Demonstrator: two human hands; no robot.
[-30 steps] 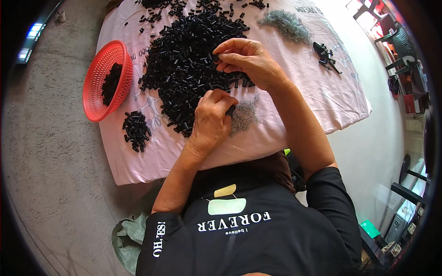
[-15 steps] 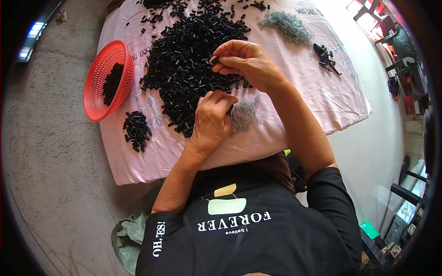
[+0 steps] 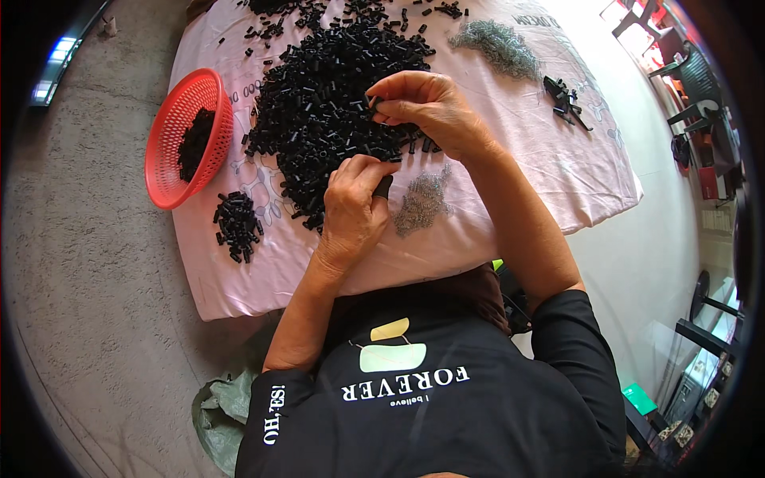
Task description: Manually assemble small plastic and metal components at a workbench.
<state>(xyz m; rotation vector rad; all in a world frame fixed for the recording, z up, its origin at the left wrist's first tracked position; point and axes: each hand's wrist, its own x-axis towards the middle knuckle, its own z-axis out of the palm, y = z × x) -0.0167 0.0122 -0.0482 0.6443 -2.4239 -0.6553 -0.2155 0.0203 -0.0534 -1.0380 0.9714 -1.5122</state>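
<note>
- Right hand (image 3: pixel 441 114) pinches a black tube (image 3: pixel 376 102), probably for fine control.
- Left hand (image 3: pixel 351 203): grip hidden, I can't tell.
- Silvery metal pieces (image 3: pixel 421 205) lie beside it, likely for reach.

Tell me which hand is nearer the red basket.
Left. The left hand is right of the red basket and lower in view; the right hand is farther right, at the edge of the black pile.

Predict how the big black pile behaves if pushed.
The big black pile would probably slump and spread rather than slide as one block: it's loose, separate pieces. Some might roll, since many look short and tubular. Each is likely light: the right hand seems to pinch a small dark piece.
</note>
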